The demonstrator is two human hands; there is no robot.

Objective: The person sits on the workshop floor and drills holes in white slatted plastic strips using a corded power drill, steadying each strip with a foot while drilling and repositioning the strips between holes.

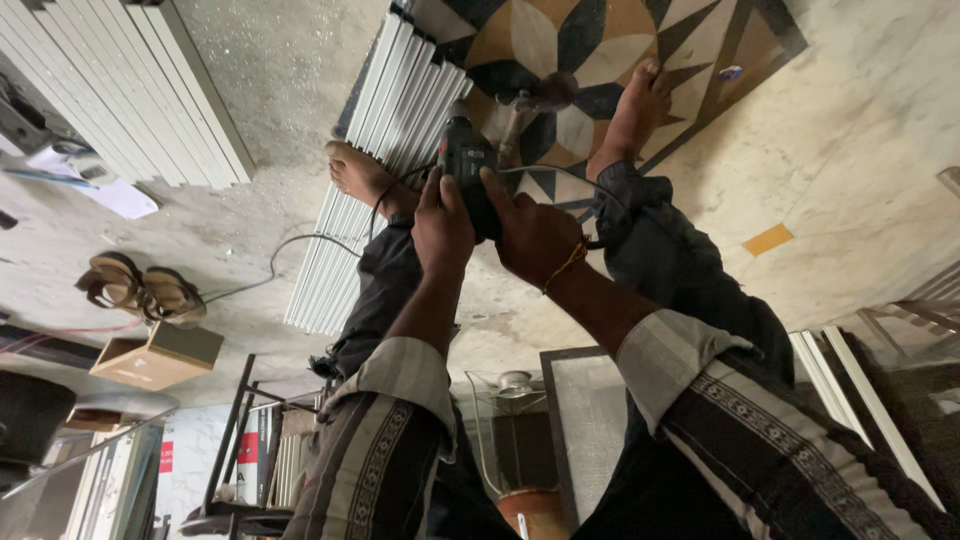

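Here both hands are wrapping tightly around a dark green power drill (pixel 466 160), which is sitting between the person's bare feet and pointing down at the white aluminium profiles (pixel 385 150). The left hand (pixel 441 222) is closing around the drill's body from one side, fingers curled over the top, while the right hand (pixel 533 235), wearing a yellow thread at the wrist, is clamping the handle from the other side. The drill's black cord (pixel 300 245) is trailing away across the grey floor. One foot (pixel 362 175) is pressing on the bundle of profiles; the other foot (pixel 636 110) is resting on the patterned marble inlay (pixel 590 40). Further out, a second stack of white profiles (pixel 130 90) is lying well apart, and a pair of brown sandals (pixel 140 288) is sitting just beside a cardboard box (pixel 155 355).
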